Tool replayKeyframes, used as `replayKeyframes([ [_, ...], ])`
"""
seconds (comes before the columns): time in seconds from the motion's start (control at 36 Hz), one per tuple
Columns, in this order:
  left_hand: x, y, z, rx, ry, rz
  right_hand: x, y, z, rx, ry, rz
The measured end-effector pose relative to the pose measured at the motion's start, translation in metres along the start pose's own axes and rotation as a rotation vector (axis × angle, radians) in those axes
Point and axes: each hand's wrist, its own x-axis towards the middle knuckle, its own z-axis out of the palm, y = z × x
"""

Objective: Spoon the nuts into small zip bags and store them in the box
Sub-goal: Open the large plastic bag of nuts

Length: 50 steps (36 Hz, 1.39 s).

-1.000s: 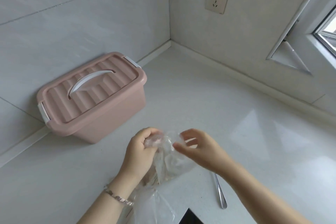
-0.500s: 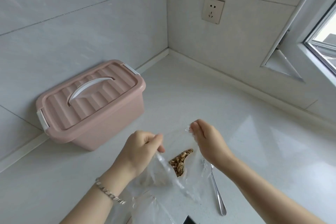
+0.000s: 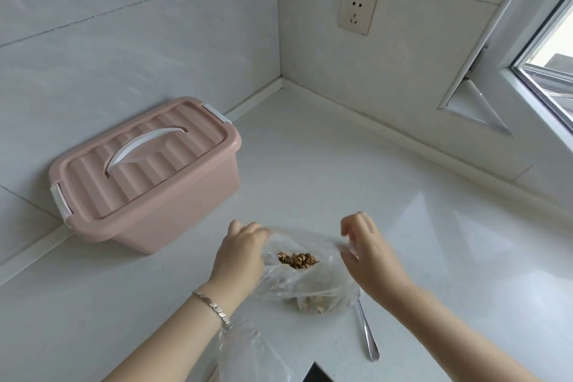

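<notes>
While the big clear bag [image 3: 310, 291] sits on the white counter [image 3: 356, 183] toward its near side, both hands are on its mouth, holding it wide. The left hand [image 3: 240, 253] has its fingers curled over the left side of the rim and grips the plastic. The right hand [image 3: 369, 254] pinches the right side with bent fingers (it's a bit blurry, so I can't make out exactly which fingers have it). You can see the nuts [image 3: 297, 260] through the opening, with more showing through the plastic lower down. A metal spoon [image 3: 367, 335] lies flat on the counter just right of the bag, handle end pointing toward the near edge, under the right forearm and not touched by either hand. The pink box [image 3: 145, 177] is well apart from all that, parked along the counter's left edge against the wall, lid on, white handle folded flat. Some smaller clear bags [image 3: 248, 353] lie at the near edge below the left wrist, which has a silver bracelet [image 3: 212, 304] on it. There's a wall socket [image 3: 357, 11] above the far corner.
</notes>
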Motion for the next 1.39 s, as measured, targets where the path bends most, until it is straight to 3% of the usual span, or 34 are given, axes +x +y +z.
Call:
replayKeyframes([
  [0.06,0.002,0.003,0.002,-0.098,0.005,-0.085,0.000,0.001,0.003,-0.154,-0.011,-0.166],
  [0.14,0.008,0.011,0.003,-0.331,0.033,-0.197,0.002,0.005,0.014,-0.317,-0.090,-0.217],
  [0.22,0.015,0.018,0.006,-0.551,-0.008,-0.317,0.007,0.007,0.030,-0.281,-0.185,-0.012],
  [0.28,0.020,0.018,0.013,-0.519,-0.062,-0.273,0.010,0.005,0.036,-0.154,-0.295,0.248],
  [0.36,0.021,0.020,0.023,-0.413,-0.162,-0.159,0.017,0.002,0.049,-0.002,-0.308,0.520],
  [0.53,0.023,0.005,0.044,-0.302,-0.335,-0.098,0.028,0.011,0.072,-0.069,-0.414,0.623],
  [0.67,0.034,-0.016,0.045,0.003,-0.274,-0.159,0.029,0.037,0.077,-0.184,-0.513,0.548],
  [0.78,0.041,-0.027,0.059,-0.034,-0.332,-0.244,0.026,0.058,0.069,-0.266,-0.559,0.522],
  [0.86,0.044,-0.025,0.070,-0.108,-0.415,-0.261,0.022,0.061,0.061,-0.400,-0.472,0.469],
  [0.97,0.049,-0.018,0.079,-0.215,-0.371,-0.220,0.012,0.066,0.061,-0.512,-0.136,-0.124],
  [1.03,0.051,-0.017,0.079,-0.242,-0.341,-0.182,0.010,0.065,0.065,-0.471,-0.133,-0.350],
  [1.11,0.054,-0.018,0.079,-0.231,-0.347,-0.085,0.010,0.061,0.071,-0.432,-0.236,-0.493],
  [1.28,0.054,-0.014,0.078,-0.091,-0.505,-0.066,0.003,0.065,0.076,-0.482,-0.452,-0.218],
  [1.33,0.052,-0.013,0.079,0.016,-0.472,-0.062,0.001,0.061,0.073,-0.425,-0.550,-0.123],
  [1.39,0.050,-0.012,0.079,0.114,-0.379,-0.061,-0.003,0.055,0.065,-0.399,-0.527,-0.096],
])
